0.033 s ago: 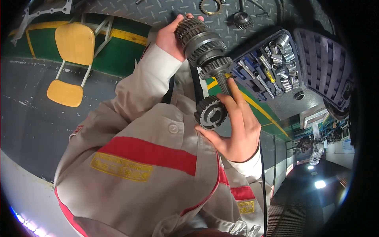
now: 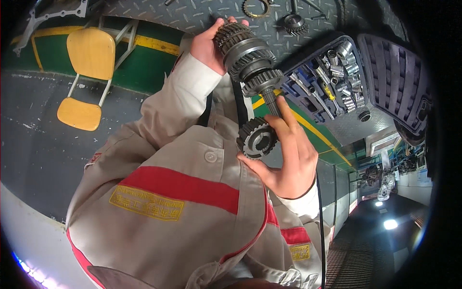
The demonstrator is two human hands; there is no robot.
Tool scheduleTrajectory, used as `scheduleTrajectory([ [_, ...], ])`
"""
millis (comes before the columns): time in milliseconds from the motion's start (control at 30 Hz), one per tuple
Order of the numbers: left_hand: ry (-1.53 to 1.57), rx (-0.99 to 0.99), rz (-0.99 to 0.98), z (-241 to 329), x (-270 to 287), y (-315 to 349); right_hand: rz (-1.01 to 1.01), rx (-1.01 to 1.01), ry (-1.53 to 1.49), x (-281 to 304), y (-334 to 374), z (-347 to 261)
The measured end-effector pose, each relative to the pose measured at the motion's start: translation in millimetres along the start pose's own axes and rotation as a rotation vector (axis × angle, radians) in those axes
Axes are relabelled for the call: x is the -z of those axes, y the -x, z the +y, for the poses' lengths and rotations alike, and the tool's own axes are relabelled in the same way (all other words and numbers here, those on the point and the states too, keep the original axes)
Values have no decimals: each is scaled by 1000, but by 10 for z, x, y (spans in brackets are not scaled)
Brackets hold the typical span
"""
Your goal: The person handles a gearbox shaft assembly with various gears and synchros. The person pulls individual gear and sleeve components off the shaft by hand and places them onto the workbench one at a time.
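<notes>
My left hand (image 2: 206,52) is closed round the far end of a transmission gear shaft (image 2: 252,58), a stack of dark steel gears and collars. Its bare splined end points down toward my right hand (image 2: 296,156). Between thumb and fingers, that hand grips a toothed synchronizer hub (image 2: 250,140), its splined bore facing me. The hub sits just below the shaft's splined end, apart from it as far as I can see. My right index finger reaches up beside the splines and seems to touch them. The palm side of my left hand is hidden behind the gears.
A metal tread-plate bench (image 2: 202,17) lies beyond my hands, bearing a brass-coloured ring (image 2: 256,8) and a small gear (image 2: 295,25). At the right stands an opened socket set case (image 2: 313,79) with its lid (image 2: 397,82) folded back. A wooden chair (image 2: 91,53) is at the left.
</notes>
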State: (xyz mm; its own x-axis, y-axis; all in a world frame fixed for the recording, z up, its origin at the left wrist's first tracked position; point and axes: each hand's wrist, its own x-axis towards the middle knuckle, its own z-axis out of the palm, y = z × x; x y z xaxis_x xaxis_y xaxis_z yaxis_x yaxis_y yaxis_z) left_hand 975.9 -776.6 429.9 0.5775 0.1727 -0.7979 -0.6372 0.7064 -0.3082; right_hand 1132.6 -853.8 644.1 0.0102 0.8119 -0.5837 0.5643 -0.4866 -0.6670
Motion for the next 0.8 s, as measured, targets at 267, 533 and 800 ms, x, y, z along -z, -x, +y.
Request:
scheduleTrajectory([
  [267,156,193,-34,-114,58,17,92,56,-254,-43,64,-67],
  [533,210,239,17,-221,73,54,242,73,-1026,-219,212,4],
  [800,264,327,30,-274,172,71,790,-280,-1022,-528,40,645],
])
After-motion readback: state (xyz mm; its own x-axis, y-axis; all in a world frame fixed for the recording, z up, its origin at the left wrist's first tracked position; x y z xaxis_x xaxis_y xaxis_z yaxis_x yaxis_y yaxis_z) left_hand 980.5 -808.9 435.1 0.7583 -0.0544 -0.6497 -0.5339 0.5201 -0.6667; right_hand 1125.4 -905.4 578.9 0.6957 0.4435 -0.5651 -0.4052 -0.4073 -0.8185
